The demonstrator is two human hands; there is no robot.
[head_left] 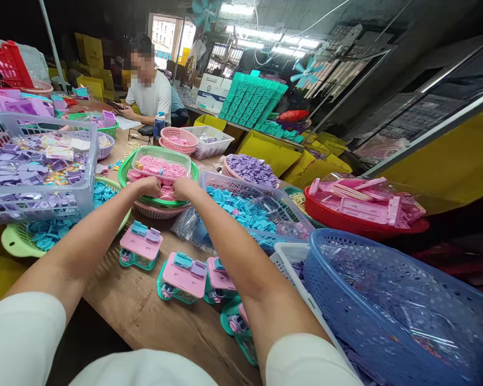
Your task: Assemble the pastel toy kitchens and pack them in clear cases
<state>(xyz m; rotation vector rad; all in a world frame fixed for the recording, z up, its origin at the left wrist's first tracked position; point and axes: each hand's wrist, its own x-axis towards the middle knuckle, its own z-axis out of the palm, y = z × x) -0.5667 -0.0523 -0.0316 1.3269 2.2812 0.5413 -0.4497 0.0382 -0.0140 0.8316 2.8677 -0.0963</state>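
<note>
Both my arms reach forward to a green basket of small pink plastic parts. My left hand is curled at the basket's near rim, fingers closed among the pink parts. My right hand is curled beside it, also closed over pink pieces. What exactly each hand grips is hidden. On the wooden table below my forearms stand several toy units with pink tops and teal bases.
A grey crate of purple parts sits left, a clear basket of teal parts right, a big blue basket near right, a red tray of pink frames beyond. A person in a white shirt sits at the table's far end.
</note>
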